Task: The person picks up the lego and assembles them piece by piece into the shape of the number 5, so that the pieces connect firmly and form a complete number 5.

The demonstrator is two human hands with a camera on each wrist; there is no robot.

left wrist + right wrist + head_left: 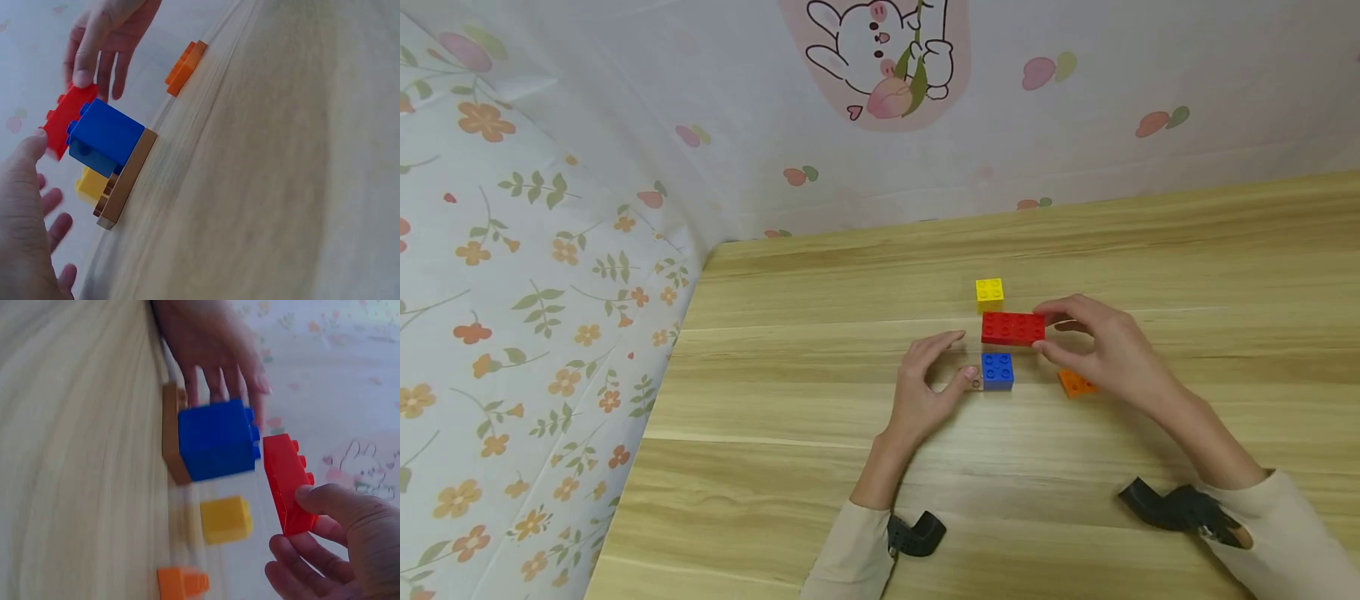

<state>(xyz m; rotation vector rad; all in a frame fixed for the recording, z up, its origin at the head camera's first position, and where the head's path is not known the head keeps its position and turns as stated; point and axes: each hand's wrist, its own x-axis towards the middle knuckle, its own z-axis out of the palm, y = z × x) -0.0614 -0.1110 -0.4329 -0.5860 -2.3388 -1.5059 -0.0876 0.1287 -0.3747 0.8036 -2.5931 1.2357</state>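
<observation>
A long red building block [1012, 328] with two rows of studs is pinched at its right end by my right hand [1097, 346], between thumb and fingers. It hangs above the table, just beyond a blue block [997, 372]. That blue block sits on a flat brown block [128, 181], whose studs show past its left side. My left hand [925, 383] is beside them, fingers apart and holding nothing; its thumb is close to the brown block, and whether it touches I cannot tell. Behind the red block stands a yellow block [989, 294].
An orange block [1076, 383] lies on the wooden table [775, 350], partly under the right hand in the head view. A patterned cloth [715, 108] hangs behind the table and down its left side. Each wrist carries a black mount [917, 534].
</observation>
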